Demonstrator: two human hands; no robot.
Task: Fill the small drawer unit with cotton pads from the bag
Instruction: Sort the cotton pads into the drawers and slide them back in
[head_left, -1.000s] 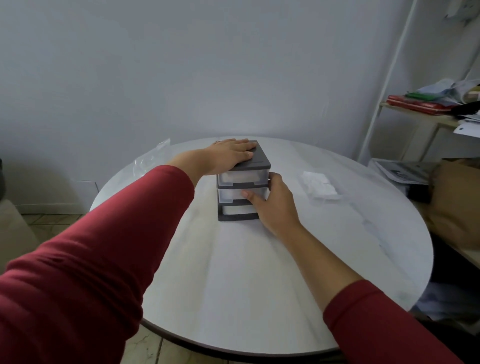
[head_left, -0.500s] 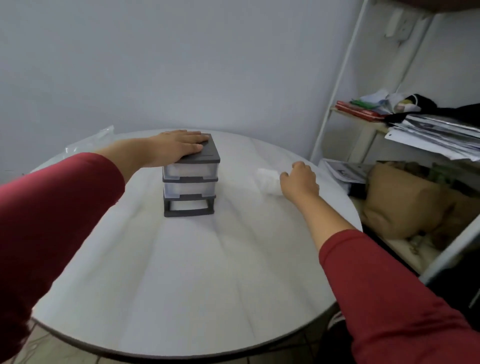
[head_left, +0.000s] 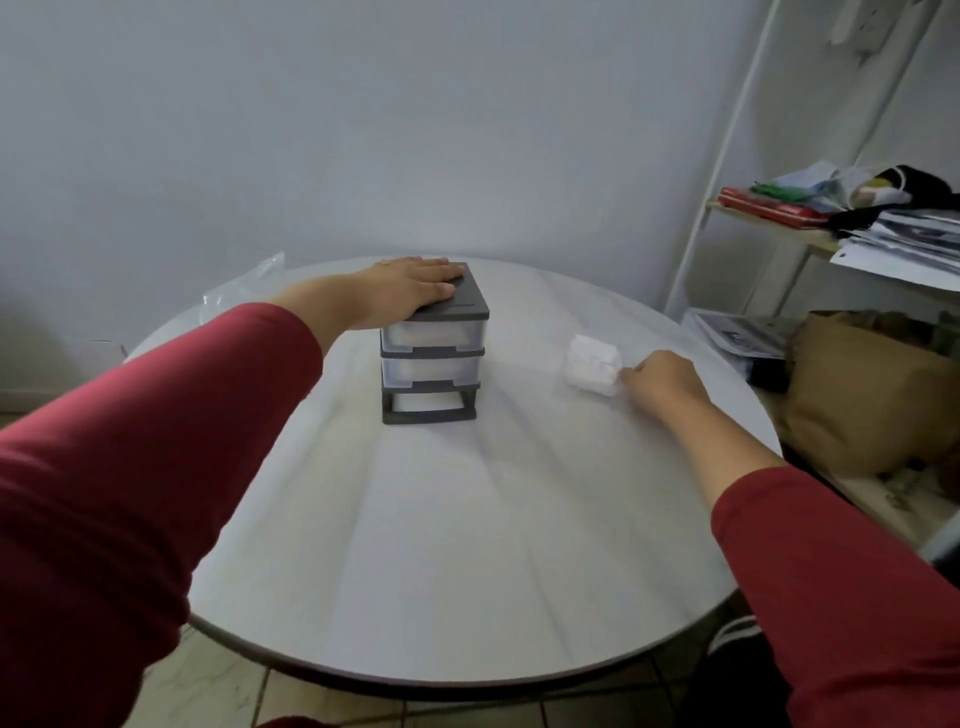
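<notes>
Two hands apart now: right hand (head_left: 662, 382) gone from drawer unit (head_left: 432, 347) to bag of cotton pads (head_left: 592, 365) near surface's (head_left: 467, 545) right edge, fingers pinching it; left hand (head_left: 410, 293) flat, fingers spread, on unit's top. Bottom slot empty; filling not begun.

Round pale table (head_left: 467, 545), white shelf rack (head_left: 727, 156) at right stacked with papers (head_left: 904, 244), brown bag (head_left: 862, 389) below, tiled floor (head_left: 218, 691)

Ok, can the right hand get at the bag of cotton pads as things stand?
Probably yes: the right hand already sits at the near edge of the bag of cotton pads, its fingertips touching or nearly so, with only bare table around.
</notes>
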